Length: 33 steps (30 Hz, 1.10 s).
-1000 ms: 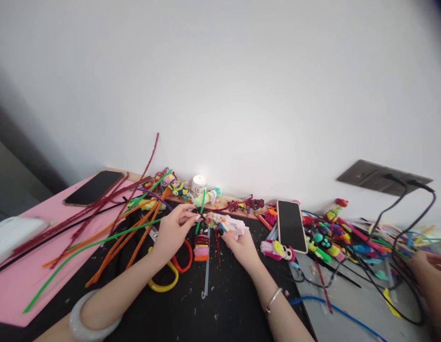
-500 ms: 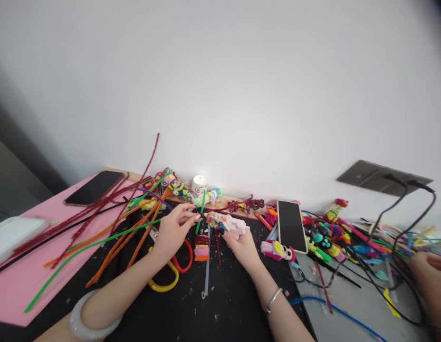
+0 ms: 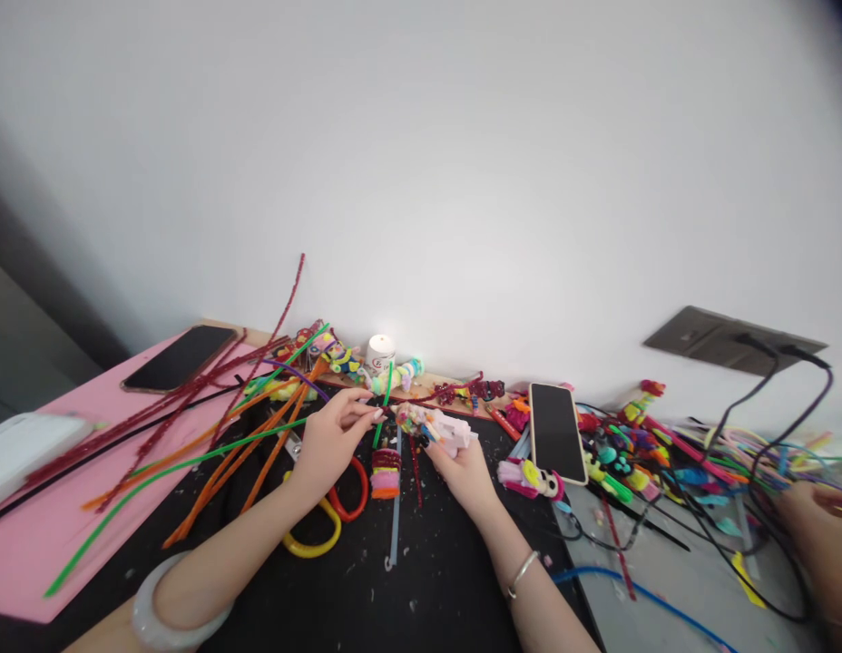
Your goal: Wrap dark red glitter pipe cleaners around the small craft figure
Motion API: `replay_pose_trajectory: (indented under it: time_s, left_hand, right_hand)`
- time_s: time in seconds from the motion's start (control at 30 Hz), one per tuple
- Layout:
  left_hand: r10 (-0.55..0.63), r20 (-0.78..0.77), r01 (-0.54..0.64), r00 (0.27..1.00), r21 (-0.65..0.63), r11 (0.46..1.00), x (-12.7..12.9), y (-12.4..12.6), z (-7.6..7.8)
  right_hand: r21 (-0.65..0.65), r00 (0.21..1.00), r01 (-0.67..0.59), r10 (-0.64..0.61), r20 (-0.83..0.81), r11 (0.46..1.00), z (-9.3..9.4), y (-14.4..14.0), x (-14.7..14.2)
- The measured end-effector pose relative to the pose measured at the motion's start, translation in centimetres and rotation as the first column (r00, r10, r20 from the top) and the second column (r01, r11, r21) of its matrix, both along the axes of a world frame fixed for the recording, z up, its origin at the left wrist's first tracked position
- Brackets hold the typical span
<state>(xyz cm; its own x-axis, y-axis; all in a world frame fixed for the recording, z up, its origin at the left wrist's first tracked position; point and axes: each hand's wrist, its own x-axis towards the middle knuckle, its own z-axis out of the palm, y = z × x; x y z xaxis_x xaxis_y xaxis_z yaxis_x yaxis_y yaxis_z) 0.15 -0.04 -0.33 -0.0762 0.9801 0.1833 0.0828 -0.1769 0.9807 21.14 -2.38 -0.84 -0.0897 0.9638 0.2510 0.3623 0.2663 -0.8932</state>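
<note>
You have one container that can be made out, a white cup (image 3: pixel 381 352) against the wall (image 3: pixel 421 181); its contents cannot be told. Your right hand (image 3: pixel 464 472) has its fingers clamped around one pale glue gun (image 3: pixel 450 432), held over the black counter (image 3: pixel 435 589) with its colour-smeared nozzle just beside your left hand (image 3: pixel 331 443). Your left thumb and forefinger are together at the tips, pinching a small dark piece (image 3: pixel 386 412) too small to identify. Nearer you lies one banded bundle (image 3: pixel 386 479) of dark red, pink and orange. There is one pair of scissors (image 3: pixel 313 547), with one yellow loop and one red. You have two phones: one on the pink sheet (image 3: pixel 26 562), one right of the glue gun. Two plugs (image 3: pixel 751 341) sit in one wall socket (image 3: pixel 690 331). One other person's hand (image 3: pixel 819 521) is at far right.
</note>
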Motion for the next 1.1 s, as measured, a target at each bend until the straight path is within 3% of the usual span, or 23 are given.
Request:
replay_pose_trajectory:
  time_s: [0.13, 0.63, 0.9, 1.1]
  left_hand:
    - [-0.007, -0.012, 0.007, 1.000, 0.011, 1.000, -0.06, 0.07, -0.30]
    - [-0.001, -0.054, 0.003, 0.999, 0.035, 0.999, -0.17, 0.16, -0.69]
    - [0.002, -0.037, -0.001, 0.999, 0.016, 1.000, -0.23, 0.23, -0.85]
    - [0.000, 0.100, 0.005, 0.995, -0.047, 0.999, -0.26, 0.42, -0.54]
  right_hand:
    - [-0.038, 1.000, 0.014, -0.014, -0.023, 0.999, -0.04, 0.07, 0.02]
    - [0.005, 0.998, 0.018, -0.017, -0.061, 1.000, 0.28, -0.11, -0.26]
    - [0.083, 0.996, 0.076, -0.079, 0.037, 0.994, 0.08, -0.09, -0.06]
    - [0.224, 0.982, 0.147, -0.170, 0.088, 0.964, -0.36, -0.10, 0.58]
